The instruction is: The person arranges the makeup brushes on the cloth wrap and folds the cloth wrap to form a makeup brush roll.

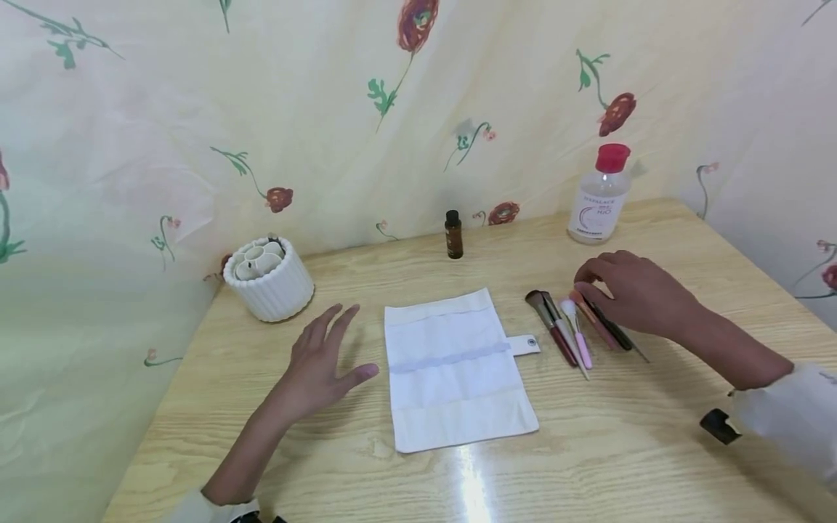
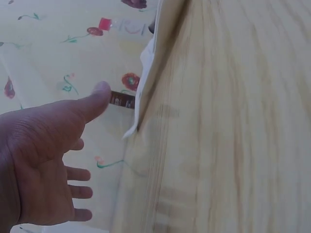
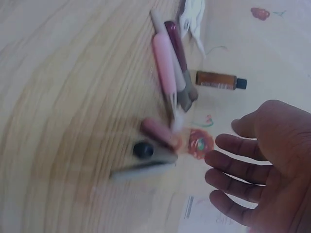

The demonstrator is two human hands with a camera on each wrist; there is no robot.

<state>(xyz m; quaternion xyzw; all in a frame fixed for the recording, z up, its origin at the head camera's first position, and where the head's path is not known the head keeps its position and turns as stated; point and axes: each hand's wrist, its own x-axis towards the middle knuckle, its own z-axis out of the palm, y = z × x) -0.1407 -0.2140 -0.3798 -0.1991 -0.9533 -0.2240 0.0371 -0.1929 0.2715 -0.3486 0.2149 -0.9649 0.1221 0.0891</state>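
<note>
Unrolled on the table lies a white cloth brush roll (image 1: 451,407) with pockets and a snap strap (image 1: 524,345) on its right side. My left hand (image 1: 317,370) hovers left of it, fingers spread, holding nothing. Several makeup brushes lie right of the roll, among them a pink-handled brush (image 1: 579,338) and a dark-red-handled brush (image 1: 554,328). Over the rightmost ones is my right hand (image 1: 631,294), its fingers loosely bent above a mauve-handled brush (image 3: 159,131) and a black-ended one (image 3: 144,149). In the right wrist view nothing shows between those fingers.
A ribbed white pot (image 1: 277,290) with a divided insert stands at the back left. A small brown bottle (image 1: 454,236) is behind the roll. At the back right stands a clear bottle (image 1: 596,211) with a red cap. Flower-printed cloth (image 1: 314,131) hangs behind the table.
</note>
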